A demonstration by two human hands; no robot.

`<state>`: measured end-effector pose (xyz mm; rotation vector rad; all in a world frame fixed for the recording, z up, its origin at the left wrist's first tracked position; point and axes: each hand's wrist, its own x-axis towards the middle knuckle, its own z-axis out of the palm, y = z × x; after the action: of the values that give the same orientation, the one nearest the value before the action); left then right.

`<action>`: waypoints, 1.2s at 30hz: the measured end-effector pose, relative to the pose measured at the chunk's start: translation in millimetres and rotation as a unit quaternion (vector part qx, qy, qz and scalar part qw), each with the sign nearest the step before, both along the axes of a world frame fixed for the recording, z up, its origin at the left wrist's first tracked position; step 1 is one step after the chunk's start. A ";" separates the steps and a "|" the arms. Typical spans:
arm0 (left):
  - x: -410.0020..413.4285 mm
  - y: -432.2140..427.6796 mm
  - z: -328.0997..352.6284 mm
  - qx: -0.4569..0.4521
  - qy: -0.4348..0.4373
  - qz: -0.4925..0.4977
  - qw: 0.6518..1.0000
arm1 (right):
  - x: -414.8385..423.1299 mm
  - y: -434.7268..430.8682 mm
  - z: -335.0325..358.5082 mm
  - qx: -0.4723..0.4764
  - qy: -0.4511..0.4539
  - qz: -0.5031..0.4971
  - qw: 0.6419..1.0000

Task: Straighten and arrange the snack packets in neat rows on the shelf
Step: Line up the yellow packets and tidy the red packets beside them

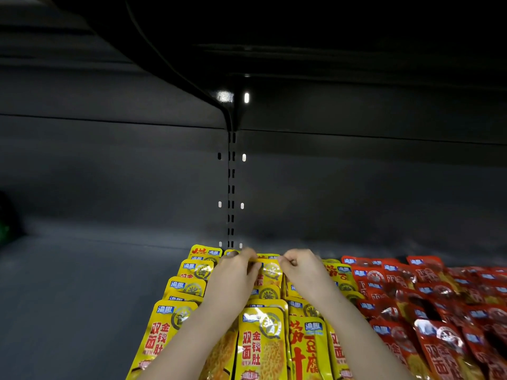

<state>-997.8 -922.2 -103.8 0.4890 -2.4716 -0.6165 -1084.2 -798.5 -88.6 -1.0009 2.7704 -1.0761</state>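
Yellow snack packets (260, 341) lie in overlapping rows running from the front of the dark shelf (82, 297) toward its back wall. Both hands reach over them to the far end of the middle row. My left hand (236, 272) and my right hand (299, 266) each pinch a top corner of one yellow packet (270, 271) near the back. That packet's top edge is stretched between the fingertips. Red snack packets (428, 303) lie in a looser, uneven spread to the right of the yellow ones.
The shelf's back wall has a slotted upright (231, 187) in the middle. Another shelf (301, 37) hangs dark overhead. Bare shelf surface extends to the left of the yellow rows. A dark green object (5, 223) sits at the far left edge.
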 end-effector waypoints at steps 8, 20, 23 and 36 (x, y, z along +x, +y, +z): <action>-0.5 -0.1 0.4 -0.071 -0.064 0.027 0.995 | 2.9 0.8 0.5 0.050 -0.042 0.039 0.997; 1.1 3.4 -0.7 -0.034 -0.049 0.019 0.998 | -1.7 5.2 -3.4 0.071 0.033 -0.030 0.996; -0.9 3.3 -0.1 -0.004 -0.039 0.004 0.999 | -4.0 4.1 -6.0 0.080 0.031 -0.027 0.996; -5.2 -0.3 6.8 0.114 -0.026 -0.021 0.993 | -17.4 1.3 -20.9 0.094 0.094 -0.111 0.985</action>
<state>-1002.9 -922.5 -97.1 0.5471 -2.4777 -0.9192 -1101.6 -797.2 -109.5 -0.8275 3.1251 -0.7507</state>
